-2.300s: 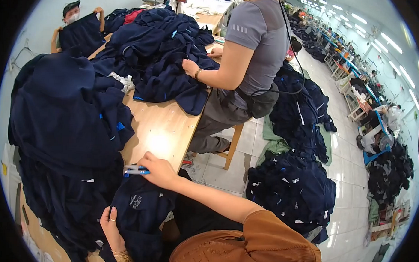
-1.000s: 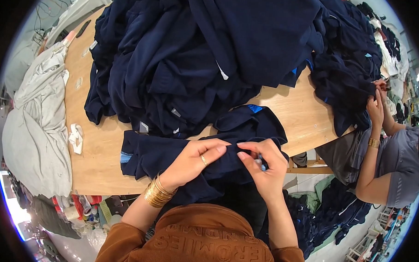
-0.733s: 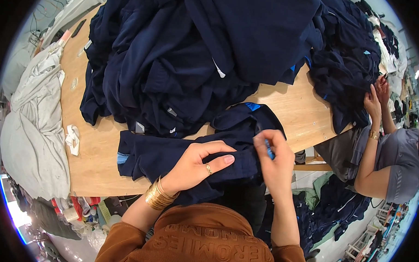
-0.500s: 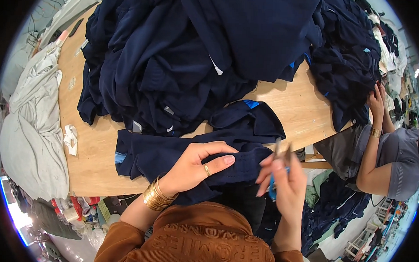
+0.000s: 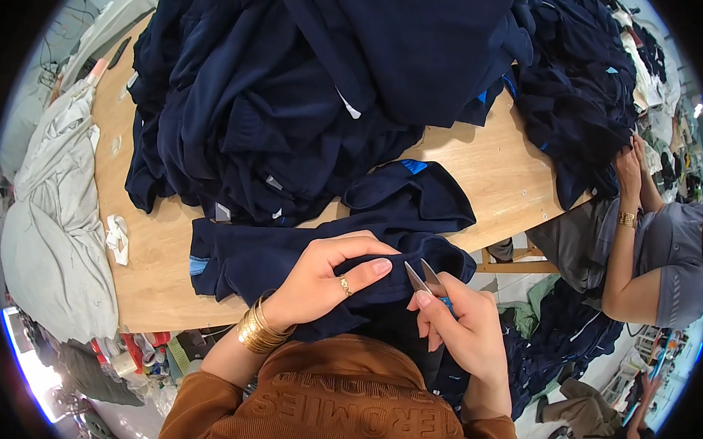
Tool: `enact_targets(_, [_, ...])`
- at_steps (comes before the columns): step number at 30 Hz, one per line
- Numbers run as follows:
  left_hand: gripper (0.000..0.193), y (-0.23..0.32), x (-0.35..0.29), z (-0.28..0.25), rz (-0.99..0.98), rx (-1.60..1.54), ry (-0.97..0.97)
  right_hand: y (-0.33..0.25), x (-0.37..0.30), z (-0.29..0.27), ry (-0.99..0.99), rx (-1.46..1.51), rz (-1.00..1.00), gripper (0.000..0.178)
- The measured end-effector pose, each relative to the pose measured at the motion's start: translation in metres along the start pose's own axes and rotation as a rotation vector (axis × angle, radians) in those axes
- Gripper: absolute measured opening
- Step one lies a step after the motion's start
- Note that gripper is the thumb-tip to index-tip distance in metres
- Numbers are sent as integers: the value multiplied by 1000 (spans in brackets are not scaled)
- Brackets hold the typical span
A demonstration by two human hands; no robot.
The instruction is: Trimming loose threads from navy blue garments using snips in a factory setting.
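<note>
A navy garment [image 5: 265,251] lies along the near edge of the table, with light blue showing at its left end and a bright blue patch on its far part. My left hand [image 5: 322,276] is closed on its near edge, the thumb on top of the cloth. In my right hand [image 5: 464,320] is a pair of small thread snips [image 5: 425,279] with metal blades and a blue handle. The blades are apart, their tips at the cloth just right of my left fingers. My right palm hides most of the handle.
A large heap of navy garments [image 5: 263,100] covers the far side of the wooden table [image 5: 151,290]. Pale grey cloth [image 5: 49,232] hangs over the left edge, near a white scrap [image 5: 117,240]. At right, a co-worker's hands [image 5: 631,163] touch another navy pile [image 5: 576,96]. More navy clothes [image 5: 556,343] lie below.
My right hand has brought the snips left and down to the cloth's edge, with the blades now pointing up-left. My left hand keeps its hold. Another person has come into view at the lower right.
</note>
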State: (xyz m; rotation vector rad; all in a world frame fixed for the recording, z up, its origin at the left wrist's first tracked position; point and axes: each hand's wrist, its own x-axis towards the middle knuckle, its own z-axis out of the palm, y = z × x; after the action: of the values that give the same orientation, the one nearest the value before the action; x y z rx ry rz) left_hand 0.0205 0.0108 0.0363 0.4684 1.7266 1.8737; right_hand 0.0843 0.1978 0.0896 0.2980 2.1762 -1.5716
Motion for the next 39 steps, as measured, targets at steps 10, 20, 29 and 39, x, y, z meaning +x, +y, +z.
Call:
enact_targets(10, [18, 0, -1, 0, 20, 5, 11, 6, 1, 6, 16, 80, 19, 21])
enact_targets(20, [18, -2, -3, 1, 14, 15, 30, 4, -1, 2, -18, 133, 36, 20])
enact_targets(29, [15, 0, 2, 5, 90, 116, 10, 13, -3, -1, -43, 114, 33, 20])
enact_targets(39, [21, -77, 25, -26, -93, -188, 331, 26, 13, 13, 248, -137, -505, 20])
